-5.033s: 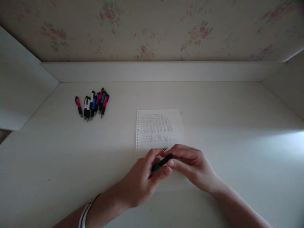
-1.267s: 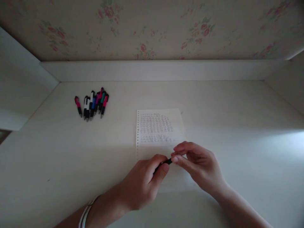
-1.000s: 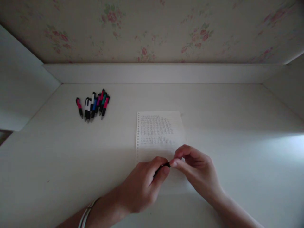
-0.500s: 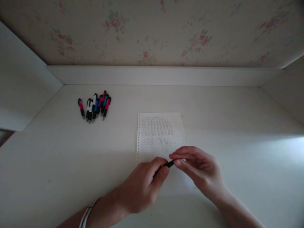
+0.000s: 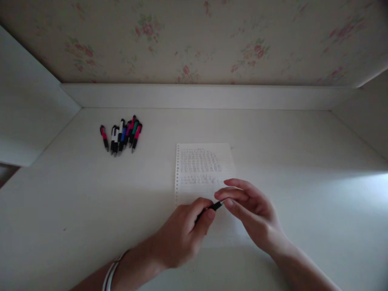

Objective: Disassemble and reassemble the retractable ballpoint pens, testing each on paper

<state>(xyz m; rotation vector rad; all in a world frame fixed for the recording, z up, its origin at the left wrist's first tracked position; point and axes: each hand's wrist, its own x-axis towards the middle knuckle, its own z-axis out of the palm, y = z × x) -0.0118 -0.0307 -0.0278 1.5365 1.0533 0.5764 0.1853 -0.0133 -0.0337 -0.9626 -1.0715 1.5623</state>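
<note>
A black pen (image 5: 216, 206) is gripped between the thumb and fingers of my left hand (image 5: 184, 232), its silvery tip pointing up and to the right. My right hand (image 5: 257, 214) is at that tip, with thumb and a finger close around it and the index finger raised apart. Whether the tip is pinched or only touched is hard to tell. Under both hands lies a sheet of lined paper (image 5: 197, 190) with punched holes along its left edge and rows of handwriting on its upper part.
Several pens (image 5: 124, 135) with black, white, blue, purple, green and pink parts lie grouped at the back left of the white desk (image 5: 91, 202). One pink and black pen (image 5: 104, 137) lies slightly apart. Behind the desk is a flowered wall (image 5: 188, 44).
My right hand's index finger has lifted away from the thumb, and more of the pen's silvery tip shows. Both hands have shifted slightly upward in the view.
</note>
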